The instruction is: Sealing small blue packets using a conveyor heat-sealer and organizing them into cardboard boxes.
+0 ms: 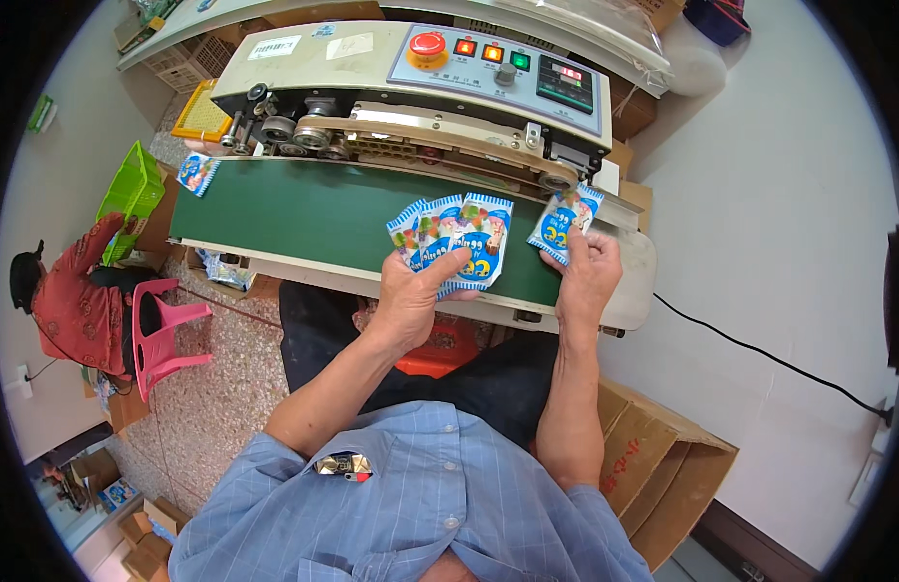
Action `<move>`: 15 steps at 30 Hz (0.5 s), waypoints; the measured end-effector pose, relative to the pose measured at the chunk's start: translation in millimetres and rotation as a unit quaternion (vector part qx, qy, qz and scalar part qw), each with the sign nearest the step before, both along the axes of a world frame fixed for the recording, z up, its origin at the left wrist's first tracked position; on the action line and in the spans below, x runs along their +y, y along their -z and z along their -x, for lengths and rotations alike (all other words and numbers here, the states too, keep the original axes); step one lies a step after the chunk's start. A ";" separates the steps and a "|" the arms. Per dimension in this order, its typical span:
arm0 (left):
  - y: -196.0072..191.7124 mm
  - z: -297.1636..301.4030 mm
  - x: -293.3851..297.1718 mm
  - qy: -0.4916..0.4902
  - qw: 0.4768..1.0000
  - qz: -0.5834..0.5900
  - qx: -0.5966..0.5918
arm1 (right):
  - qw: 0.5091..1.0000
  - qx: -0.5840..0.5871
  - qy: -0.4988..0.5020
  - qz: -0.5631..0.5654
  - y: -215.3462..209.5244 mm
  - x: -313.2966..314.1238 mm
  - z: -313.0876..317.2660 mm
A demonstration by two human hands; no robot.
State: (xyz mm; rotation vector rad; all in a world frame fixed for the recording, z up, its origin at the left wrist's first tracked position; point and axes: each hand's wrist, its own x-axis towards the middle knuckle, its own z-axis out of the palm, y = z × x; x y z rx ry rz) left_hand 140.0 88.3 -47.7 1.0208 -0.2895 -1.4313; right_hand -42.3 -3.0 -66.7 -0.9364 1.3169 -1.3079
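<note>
Fanned out in my left hand [410, 296] are several small blue-and-white candy packets [483, 238], the thumb pressed across their front. My right hand [590, 276] pinches a single candy packet [566, 221] by its lower end. The top of that packet is at the right end of a band sealing machine [372, 73], close under its belt and rollers. Both hands are over the near edge of the machine's green conveyor belt [284, 209]. Another candy packet [197, 175] lies at the belt's far left end.
The machine's panel carries a red stop button [428, 47], lit switches and a display. An open cardboard box [658, 466] stands at my right. To the left, a person in red [76, 301] is by a pink chair [163, 335] and a green basket [134, 199]. A black cable [760, 349] runs along the right wall.
</note>
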 end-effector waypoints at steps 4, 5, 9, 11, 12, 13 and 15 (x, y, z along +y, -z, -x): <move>0.1 -2.2 -0.3 0.001 1.000 -0.003 0.003 | 0.999 -0.023 -0.019 -0.016 7.4 -9.8 -12.4; -0.2 -2.3 -0.3 0.000 1.000 -0.003 0.003 | 0.998 -0.029 -0.038 -0.030 9.0 -11.9 -19.0; -5.7 -6.6 0.5 -0.017 1.000 0.001 0.003 | 0.997 -0.004 -0.082 -0.013 -2.1 4.7 -46.3; -6.4 -10.2 0.4 -0.026 1.000 0.002 0.006 | 0.995 0.062 -0.073 0.016 -11.4 22.0 -46.3; -6.8 -10.8 0.1 -0.021 1.000 0.013 0.017 | 0.994 0.028 -0.107 0.006 -13.8 31.2 -43.3; -7.0 -10.7 0.1 -0.015 0.999 0.025 0.029 | 0.990 -0.006 -0.139 -0.005 -15.2 37.7 -41.0; -4.5 -7.2 -0.3 -0.004 0.999 0.029 0.018 | 0.967 -0.085 -0.234 -0.057 -11.7 43.3 -37.1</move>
